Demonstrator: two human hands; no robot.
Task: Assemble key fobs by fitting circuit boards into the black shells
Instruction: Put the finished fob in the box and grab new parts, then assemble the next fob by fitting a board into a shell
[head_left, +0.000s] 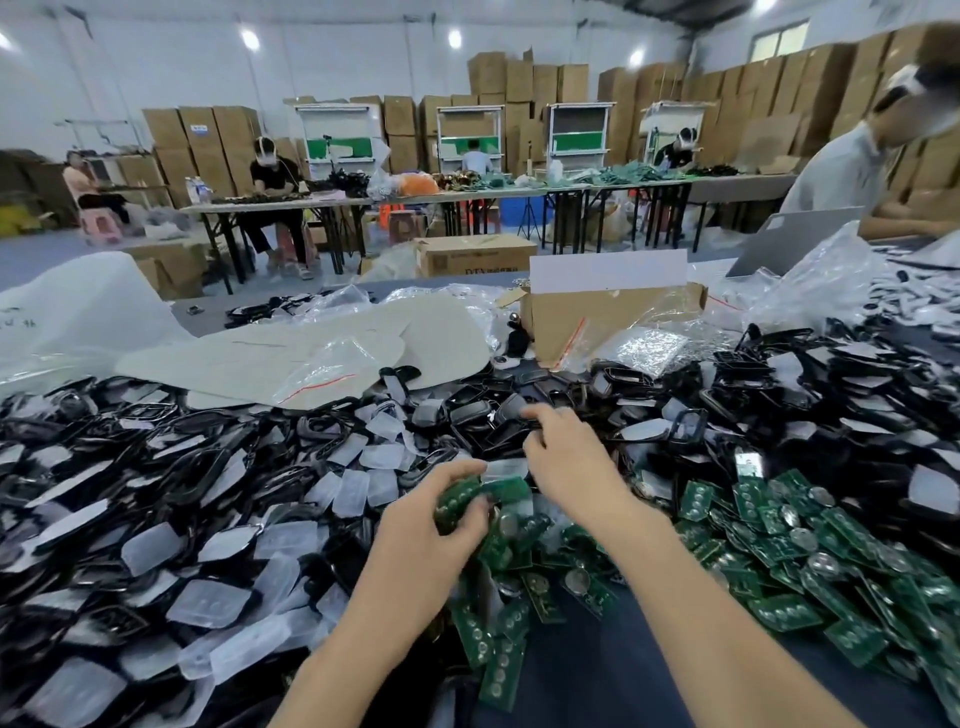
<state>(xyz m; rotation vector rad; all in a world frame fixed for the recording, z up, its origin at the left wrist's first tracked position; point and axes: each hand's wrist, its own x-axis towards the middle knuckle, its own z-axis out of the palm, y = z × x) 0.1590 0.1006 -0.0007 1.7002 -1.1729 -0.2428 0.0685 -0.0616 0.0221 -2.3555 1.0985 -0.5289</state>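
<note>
Presently: picking parts, nothing fitted yet. Left hand (431, 530), fingers curled round a small stack of circuit boards (470, 493): flat, green, rigid, with pale round spots. Right hand (566, 467), fingers half bent, tips among the black shells (470, 415); grip not discernible. Shells glossy, hollow, hard. Next, probably: lift one shell, seat a board squarely. Beyond the fingertips, a cardboard box (597, 317).

Glossy black plastic shells (519, 415), frosted translucent plastic pads (208, 600), green circuit boards (784, 613), matt brown cardboard box (597, 322), crinkled clear plastic bags (810, 291)
</note>
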